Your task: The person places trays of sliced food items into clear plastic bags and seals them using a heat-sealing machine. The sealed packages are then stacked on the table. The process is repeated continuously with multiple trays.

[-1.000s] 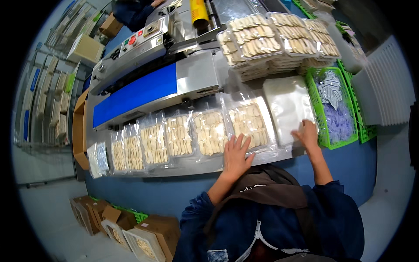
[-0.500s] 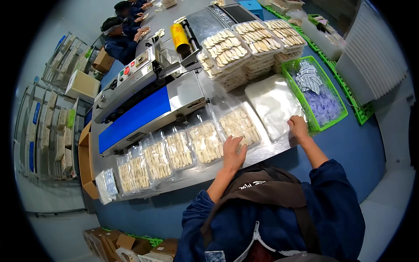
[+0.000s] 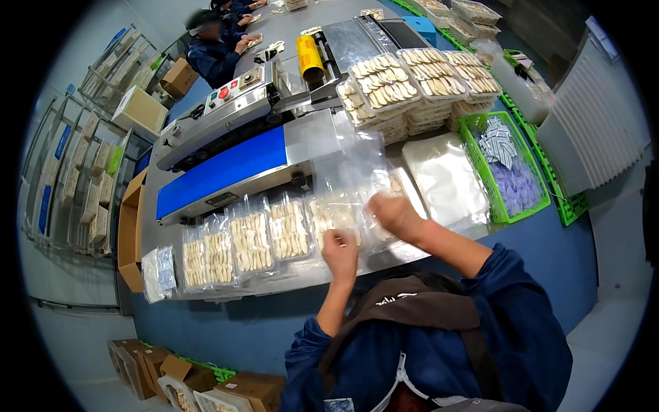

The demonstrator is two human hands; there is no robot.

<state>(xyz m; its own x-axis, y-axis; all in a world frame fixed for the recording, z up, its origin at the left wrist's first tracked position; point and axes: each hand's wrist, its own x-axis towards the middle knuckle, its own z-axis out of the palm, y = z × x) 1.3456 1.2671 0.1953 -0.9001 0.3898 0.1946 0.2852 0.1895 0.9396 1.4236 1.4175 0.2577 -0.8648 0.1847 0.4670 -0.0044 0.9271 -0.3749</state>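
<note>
A clear plastic bag [image 3: 351, 163] stands raised over the row of trays, with both my hands at its near edge. My left hand [image 3: 340, 257] is closed on its near left part, above a tray of pale, elongated slices [image 3: 334, 218]. My right hand [image 3: 398, 217] pinches the bag's near right side, over another tray partly hidden beneath it. Motion blurs the fingers a little. To the left lie several bagged trays of the same slices [image 3: 251, 240]. A flat stack of clear bags [image 3: 446, 175] rests right of my right hand.
Beyond the trays stands a machine with a blue conveyor belt [image 3: 226, 175]. Filled trays [image 3: 384, 82] are piled at the back. A green basket [image 3: 506, 218] holds small packets. White packets [image 3: 159, 273] lie at the table's left end. Co-workers [image 3: 213, 51] sit at the far left.
My right hand has moved left from the bag stack and now holds a bag over the trays. My left hand has shifted left and closed. The view has shifted slightly.
</note>
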